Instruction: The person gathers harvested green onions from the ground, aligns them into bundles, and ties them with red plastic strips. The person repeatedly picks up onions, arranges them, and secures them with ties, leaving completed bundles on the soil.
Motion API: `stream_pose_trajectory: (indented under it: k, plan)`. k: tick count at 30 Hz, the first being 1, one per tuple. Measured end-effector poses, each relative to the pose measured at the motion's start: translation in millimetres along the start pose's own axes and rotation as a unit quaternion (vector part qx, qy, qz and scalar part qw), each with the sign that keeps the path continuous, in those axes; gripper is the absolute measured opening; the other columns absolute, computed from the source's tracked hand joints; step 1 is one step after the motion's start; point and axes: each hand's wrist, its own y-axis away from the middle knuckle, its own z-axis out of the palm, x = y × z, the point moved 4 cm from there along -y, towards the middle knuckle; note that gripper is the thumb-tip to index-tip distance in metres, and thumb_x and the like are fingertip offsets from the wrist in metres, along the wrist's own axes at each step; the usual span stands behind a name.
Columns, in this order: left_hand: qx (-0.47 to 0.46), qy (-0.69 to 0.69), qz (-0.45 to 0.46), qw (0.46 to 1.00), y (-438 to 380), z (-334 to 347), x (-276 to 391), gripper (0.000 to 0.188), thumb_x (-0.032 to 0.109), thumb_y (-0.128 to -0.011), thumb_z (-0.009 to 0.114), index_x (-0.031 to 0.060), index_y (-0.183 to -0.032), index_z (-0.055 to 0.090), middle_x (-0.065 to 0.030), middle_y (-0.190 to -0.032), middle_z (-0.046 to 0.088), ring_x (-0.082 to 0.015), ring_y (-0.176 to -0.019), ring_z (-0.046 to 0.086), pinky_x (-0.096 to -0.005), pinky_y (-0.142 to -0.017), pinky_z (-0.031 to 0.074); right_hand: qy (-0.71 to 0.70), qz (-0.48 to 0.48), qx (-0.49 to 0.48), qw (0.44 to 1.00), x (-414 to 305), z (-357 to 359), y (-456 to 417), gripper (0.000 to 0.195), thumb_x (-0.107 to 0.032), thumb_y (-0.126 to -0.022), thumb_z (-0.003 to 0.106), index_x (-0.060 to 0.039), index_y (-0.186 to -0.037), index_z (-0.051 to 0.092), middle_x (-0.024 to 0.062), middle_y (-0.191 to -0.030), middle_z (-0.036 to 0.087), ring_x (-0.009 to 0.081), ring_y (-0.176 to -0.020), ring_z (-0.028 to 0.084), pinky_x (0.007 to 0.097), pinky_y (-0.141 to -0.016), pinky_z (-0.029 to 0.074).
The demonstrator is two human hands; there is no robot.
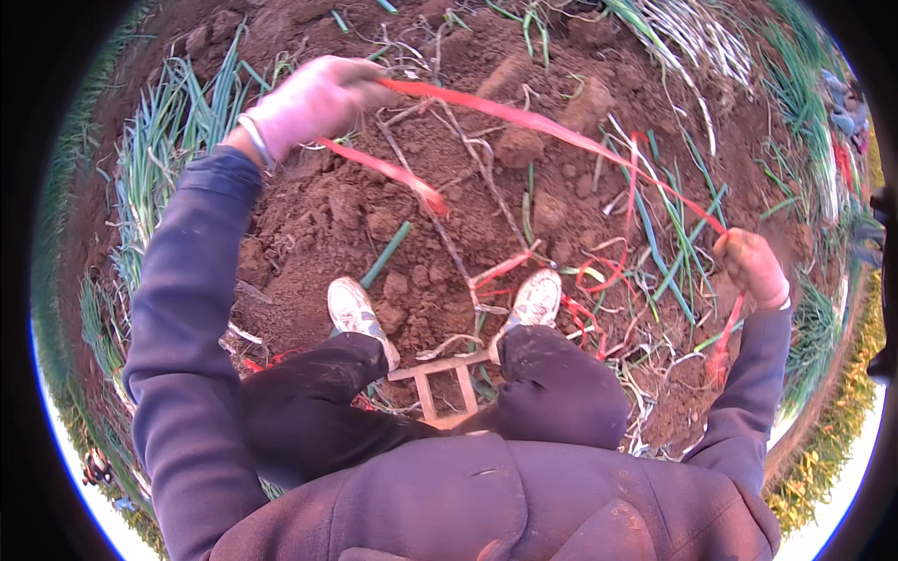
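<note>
A red plastic ribbon [533, 123] stretches between my two raised hands above the soil. My left hand [319, 102], pink and apparently gloved, with a pale band at the wrist, grips one end at upper left. From it a short ribbon tail hangs toward the middle. At the right, my right hand [752, 265] is closed around the other part, and a blurred tail drops below it. Beneath the ribbon, a rack of thin sticks [484, 165] lies on the ground, with red ribbon wound round its near crosspiece [501, 270].
Green onions [168, 133] lie heaped at left; more onions [701, 42] lie at upper right. Loose red ribbon [607, 280] and cut leaves litter the clods. A wooden slatted frame [443, 389] sits between my legs, behind my shoes [351, 305]. Other people [845, 105] appear at the right rim.
</note>
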Motion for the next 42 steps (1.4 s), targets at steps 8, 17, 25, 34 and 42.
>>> stream_pose_trajectory:
  k: [8, 17, 25, 34, 42]
  plan:
    - [0.256, -0.278, -0.157, 0.912, -57, -58, -249, 0.037, 0.031, -0.097, 0.057, 0.0014, -0.116, 0.068, -0.0213, -0.102, 0.072, -0.0367, -0.096, 0.070, -0.0469, -0.084, 0.055, 0.327, -0.250, 0.270, 0.871, -85, 125, -272, 0.058, -0.047, -0.106, 0.034, -0.0073, -0.096, 0.075, 0.0220, -0.096, 0.072, 0.0421, -0.092, 0.068, 0.0500, -0.081, 0.053]
    - [0.049, -0.008, -0.172, 0.984, 34, 86, -218, 0.059, 0.030, -0.091, 0.069, 0.0040, -0.141, 0.053, -0.0142, -0.101, 0.071, -0.0201, -0.079, 0.072, -0.0357, -0.073, 0.057, 0.211, -0.011, 0.425, 0.880, 94, 100, -177, 0.059, -0.051, -0.093, 0.060, -0.0035, -0.128, 0.064, 0.0200, -0.127, 0.067, 0.0353, -0.120, 0.063, 0.0410, -0.106, 0.045]
    - [-0.106, -0.127, -0.201, 0.965, 52, 103, -242, 0.046, 0.029, -0.092, 0.068, 0.0070, -0.131, 0.063, -0.0195, -0.115, 0.071, -0.0344, -0.110, 0.068, -0.0415, -0.095, 0.052, 0.103, 0.178, 0.313, 0.927, 277, 151, -163, 0.070, -0.064, -0.089, 0.061, 0.0038, -0.103, 0.073, 0.0274, -0.094, 0.072, 0.0416, -0.096, 0.070, 0.0450, -0.090, 0.052]
    - [0.164, -0.125, 0.246, 0.947, 34, 53, 2, 0.076, 0.016, -0.077, 0.076, 0.0107, -0.148, 0.049, -0.0167, -0.149, 0.050, -0.0341, -0.140, 0.044, -0.0470, -0.118, 0.035, -0.019, -0.168, 0.124, 0.978, -60, 190, -128, 0.020, -0.016, -0.096, 0.063, -0.0026, -0.108, 0.071, 0.0068, -0.086, 0.069, 0.0159, -0.072, 0.065, 0.0304, -0.066, 0.053]
    - [-0.010, 0.093, 0.108, 0.990, 39, 50, -50, 0.022, 0.011, -0.096, 0.058, 0.0038, -0.113, 0.070, -0.0025, -0.090, 0.072, -0.0113, -0.085, 0.065, -0.0288, -0.069, 0.053, 0.120, -0.139, -0.148, 0.972, -167, 191, -85, 0.021, -0.015, -0.097, 0.063, -0.0034, -0.113, 0.072, -0.0010, -0.078, 0.065, 0.0061, -0.069, 0.058, 0.0263, -0.063, 0.048]
